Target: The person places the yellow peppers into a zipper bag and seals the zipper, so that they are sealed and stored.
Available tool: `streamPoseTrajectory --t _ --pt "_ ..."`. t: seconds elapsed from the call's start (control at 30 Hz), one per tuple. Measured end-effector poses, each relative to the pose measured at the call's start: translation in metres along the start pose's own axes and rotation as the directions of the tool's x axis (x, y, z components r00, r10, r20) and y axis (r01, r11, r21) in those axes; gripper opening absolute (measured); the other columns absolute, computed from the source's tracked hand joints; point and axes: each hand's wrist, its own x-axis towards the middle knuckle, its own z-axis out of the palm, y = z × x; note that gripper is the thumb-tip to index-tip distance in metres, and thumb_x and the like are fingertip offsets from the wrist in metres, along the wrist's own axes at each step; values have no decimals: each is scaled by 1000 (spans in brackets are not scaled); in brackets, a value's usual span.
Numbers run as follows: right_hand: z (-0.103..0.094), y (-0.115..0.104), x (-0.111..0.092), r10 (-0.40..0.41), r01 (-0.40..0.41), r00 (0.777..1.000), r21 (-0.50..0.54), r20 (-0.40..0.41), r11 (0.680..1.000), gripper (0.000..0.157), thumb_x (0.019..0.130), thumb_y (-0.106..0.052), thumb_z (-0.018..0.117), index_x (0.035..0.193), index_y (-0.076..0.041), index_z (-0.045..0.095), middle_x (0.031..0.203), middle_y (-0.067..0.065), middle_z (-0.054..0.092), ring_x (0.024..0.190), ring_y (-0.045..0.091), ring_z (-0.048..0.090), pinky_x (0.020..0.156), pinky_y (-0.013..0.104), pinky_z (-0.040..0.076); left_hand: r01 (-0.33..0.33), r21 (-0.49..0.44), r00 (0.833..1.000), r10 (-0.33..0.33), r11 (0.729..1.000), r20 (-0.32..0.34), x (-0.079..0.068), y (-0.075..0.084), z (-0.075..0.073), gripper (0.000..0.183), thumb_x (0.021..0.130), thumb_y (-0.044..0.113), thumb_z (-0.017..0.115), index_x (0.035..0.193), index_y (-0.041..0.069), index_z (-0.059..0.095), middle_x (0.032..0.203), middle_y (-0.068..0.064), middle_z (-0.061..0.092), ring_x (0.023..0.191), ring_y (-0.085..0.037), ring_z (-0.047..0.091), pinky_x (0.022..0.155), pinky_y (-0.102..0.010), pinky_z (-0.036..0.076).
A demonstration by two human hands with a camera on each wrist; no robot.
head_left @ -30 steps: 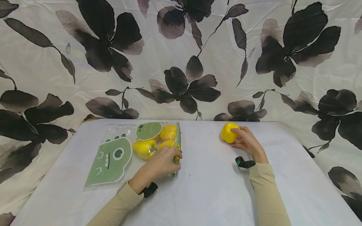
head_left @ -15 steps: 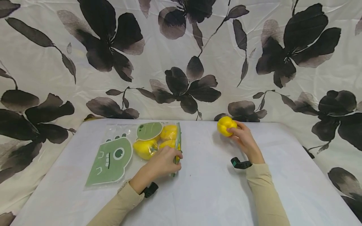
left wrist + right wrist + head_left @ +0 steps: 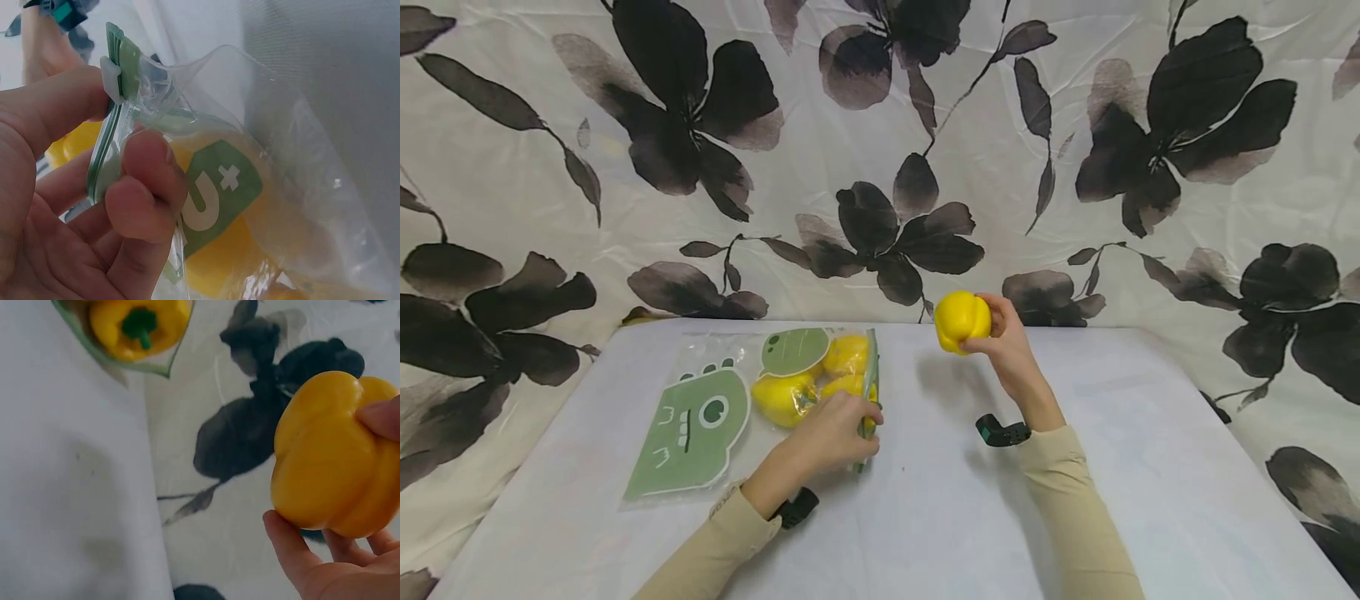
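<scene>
A clear zip bag (image 3: pixel 681 446) with a green cartoon monster print lies on the left of the table. Several yellow bell peppers (image 3: pixel 782 398) are inside it, near its right-hand opening. My left hand (image 3: pixel 829 435) pinches the green zip edge (image 3: pixel 107 147) of the bag, and in the left wrist view the mouth gapes somewhat. Raised above the table, right of the bag, is another yellow bell pepper (image 3: pixel 961 322). My right hand (image 3: pixel 1011 350) grips it between thumb and fingers. The right wrist view shows a green-stemmed pepper (image 3: pixel 139 328) inside the bag mouth.
A white-covered table (image 3: pixel 925 517) lies under both hands. Behind it hangs a pale cloth (image 3: pixel 1045 242) with dark flower prints. Each wrist wears a dark camera band (image 3: pixel 1002 432).
My right hand has lifted the yellow bell pepper and carried it left, nearer the bag, turning it on the way. The left hand stays in place on the zip edge.
</scene>
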Motion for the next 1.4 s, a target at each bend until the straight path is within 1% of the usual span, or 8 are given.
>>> streamPoseTrajectory --t 0.13,0.33,0.43,0.83,1.07,1.23,1.33,1.4 --pt "20 7 0 -22 23 999 -52 27 998 80 70 13 65 142 0 33 142 18 39 118 30 40 102 45 35 -2 1 1000 2 1000 7 0 0 1 23 78 12 76 100 5 76 86 -4 68 63 -11 53 56 -24 45" --pt "49 30 -4 44 -28 997 -219 70 975 80 65 4 71 139 -5 41 139 16 44 115 35 40 96 46 33 -1 3 1000 1 1000 6 1 -1 0 24 78 13 77 100 6 76 83 -2 67 64 -12 53 58 -26 46" --pt "57 40 -6 78 -51 992 -249 97 967 80 63 2 72 137 -7 42 136 16 46 114 35 41 95 46 34 -4 1 1000 4 1000 6 1 -2 0 24 78 13 78 100 5 76 81 -1 67 63 -11 52 57 -25 45" --pt "71 55 -11 101 -20 973 -360 208 933 80 63 -3 76 135 -9 40 134 15 45 105 31 49 90 42 43 -18 59 999 20 998 -40 0 2 -1 22 77 14 79 98 8 76 60 6 52 50 -8 43 47 -22 34" --pt "77 52 -14 68 16 971 -346 231 938 80 66 -3 79 136 -8 42 131 15 47 102 30 51 87 38 45 -47 48 996 51 998 -78 -1 2 -2 20 76 12 78 96 9 76 68 5 59 50 -7 43 46 -22 34" --pt "80 50 -15 87 7 964 -353 251 936 81 68 -7 83 138 -11 45 130 11 49 101 27 53 86 36 48 -71 41 992 75 997 -104 0 0 -1 19 75 12 78 94 8 76 70 5 61 50 -7 42 45 -23 34" --pt "79 50 -16 104 4 949 -343 297 939 81 68 -7 83 140 -13 46 134 8 49 103 27 53 86 36 49 -82 42 991 86 996 -105 1 0 -1 15 75 12 78 91 10 77 69 6 62 51 -7 43 46 -23 35" --pt "76 51 -15 118 3 928 -324 354 946 82 69 -7 82 143 -15 46 137 7 49 105 28 53 88 37 49 -85 46 991 89 995 -100 1 -1 -1 13 76 12 78 88 11 77 70 7 62 53 -8 45 48 -23 37"
